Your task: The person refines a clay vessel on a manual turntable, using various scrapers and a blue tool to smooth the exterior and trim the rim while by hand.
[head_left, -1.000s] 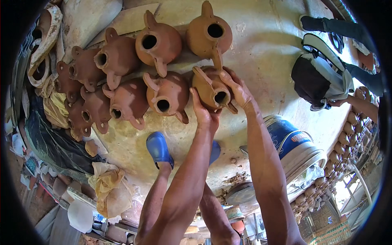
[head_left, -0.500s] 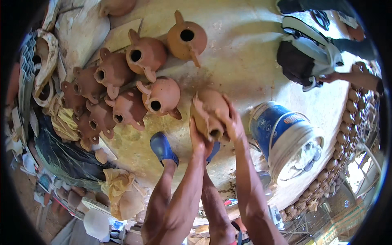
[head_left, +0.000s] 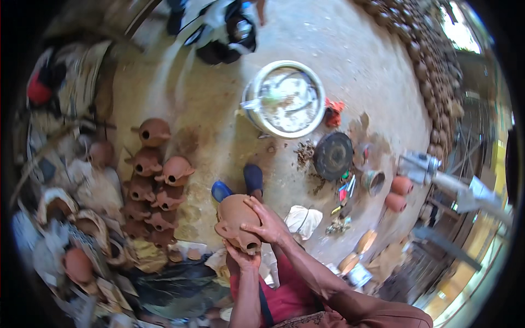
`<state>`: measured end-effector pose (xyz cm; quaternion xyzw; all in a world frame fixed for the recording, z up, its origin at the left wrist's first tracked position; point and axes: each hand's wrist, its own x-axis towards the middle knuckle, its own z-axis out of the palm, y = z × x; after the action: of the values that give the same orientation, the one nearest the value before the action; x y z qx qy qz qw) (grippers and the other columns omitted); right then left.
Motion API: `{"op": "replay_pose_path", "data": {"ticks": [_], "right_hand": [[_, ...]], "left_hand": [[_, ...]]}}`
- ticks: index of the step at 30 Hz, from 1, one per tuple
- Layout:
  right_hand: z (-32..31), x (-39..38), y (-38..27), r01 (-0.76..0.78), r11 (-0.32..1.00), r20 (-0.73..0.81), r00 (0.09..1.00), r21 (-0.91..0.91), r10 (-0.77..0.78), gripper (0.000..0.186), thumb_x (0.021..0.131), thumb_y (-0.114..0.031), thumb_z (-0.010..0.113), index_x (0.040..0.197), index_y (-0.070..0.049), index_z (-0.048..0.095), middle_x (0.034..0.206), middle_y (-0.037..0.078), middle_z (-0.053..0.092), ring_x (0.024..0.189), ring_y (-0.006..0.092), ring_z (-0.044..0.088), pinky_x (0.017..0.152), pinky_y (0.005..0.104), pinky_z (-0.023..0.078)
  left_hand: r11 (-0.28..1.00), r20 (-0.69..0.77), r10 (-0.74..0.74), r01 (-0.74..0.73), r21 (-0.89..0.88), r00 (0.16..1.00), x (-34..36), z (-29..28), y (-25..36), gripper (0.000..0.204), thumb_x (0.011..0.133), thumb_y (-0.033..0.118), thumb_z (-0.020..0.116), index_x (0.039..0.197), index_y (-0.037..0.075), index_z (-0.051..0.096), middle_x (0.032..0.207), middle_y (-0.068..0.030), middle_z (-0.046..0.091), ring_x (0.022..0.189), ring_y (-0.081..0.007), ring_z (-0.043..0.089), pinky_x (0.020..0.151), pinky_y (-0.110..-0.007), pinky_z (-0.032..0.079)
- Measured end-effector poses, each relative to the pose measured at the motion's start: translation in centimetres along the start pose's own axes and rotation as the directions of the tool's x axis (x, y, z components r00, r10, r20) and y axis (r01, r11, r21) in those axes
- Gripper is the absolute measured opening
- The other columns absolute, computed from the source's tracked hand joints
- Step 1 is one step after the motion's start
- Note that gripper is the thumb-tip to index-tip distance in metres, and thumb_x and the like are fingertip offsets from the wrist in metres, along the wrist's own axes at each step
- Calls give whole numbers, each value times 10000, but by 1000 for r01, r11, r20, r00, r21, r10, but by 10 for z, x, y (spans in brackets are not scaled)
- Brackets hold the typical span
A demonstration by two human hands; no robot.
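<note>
- Lower centre: fingers of the left hand [head_left: 244, 258] and right hand [head_left: 267, 221] grip a round brown clay pot [head_left: 233, 214].
- Left: rows of brown clay pots [head_left: 176, 168].
- Upper centre: round white-rimmed plastic bucket [head_left: 321, 101].
- Right of centre: round black disc [head_left: 333, 156].

Left hand [head_left: 243, 259] cupped, right hand [head_left: 267, 223] spread.

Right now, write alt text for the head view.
A person's left hand and right hand hold a clay pot, its mouth toward the picture's lower edge. More pots stand in rows on the floor at left; beyond is a white-rimmed bucket, with a dark disc to its lower right.
</note>
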<state>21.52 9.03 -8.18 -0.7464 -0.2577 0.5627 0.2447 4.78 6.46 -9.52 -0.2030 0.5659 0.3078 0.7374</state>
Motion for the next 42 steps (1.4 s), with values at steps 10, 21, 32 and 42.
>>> {"op": "replay_pose_path", "data": {"ticks": [10, 21, 32, 42], "right_hand": [[-29, -116, 17, 115, 931, -330, 944, 347, 6, 1026, 903, -600, 788, 1666, -42, 390, 1728, 292, 312, 1620, 411, 307, 1310, 470, 296], [-165, -232, 142, 252, 826, -611, 780, 504, 135, 999, 923, -580, 747, 1668, -29, 374, 1716, 330, 312, 1628, 431, 276, 1325, 468, 256], [-333, -302, 348, 223, 793, -494, 862, 567, 111, 922, 955, -466, 748, 1642, 31, 386, 1700, 293, 366, 1629, 402, 281, 1337, 447, 216], [-423, -217, 473, 321, 636, -558, 803, 702, 210, 863, 981, -430, 736, 1633, 26, 401, 1586, 242, 524, 1462, 321, 518, 1232, 404, 390]], "left_hand": [[900, 169, -122, 37, 435, 978, -91, 56, -19, 824, 1047, 747, 446, 1671, 216, 354, 1631, -90, 489, 1484, -332, 512, 1229, -542, 454], [672, 293, -273, -37, 740, 916, -123, 82, -212, 843, 1069, 661, 526, 1677, 115, 321, 1662, -116, 458, 1512, -326, 486, 1265, -498, 412], [643, 265, -170, -97, 760, 949, -114, 53, -485, 775, 1085, 668, 467, 1666, 165, 363, 1631, -114, 510, 1485, -330, 522, 1240, -538, 436], [606, 216, -294, 6, 795, 931, 33, 81, -604, 753, 1117, 633, 435, 1691, 159, 324, 1661, -108, 479, 1503, -315, 510, 1242, -519, 449]]}}
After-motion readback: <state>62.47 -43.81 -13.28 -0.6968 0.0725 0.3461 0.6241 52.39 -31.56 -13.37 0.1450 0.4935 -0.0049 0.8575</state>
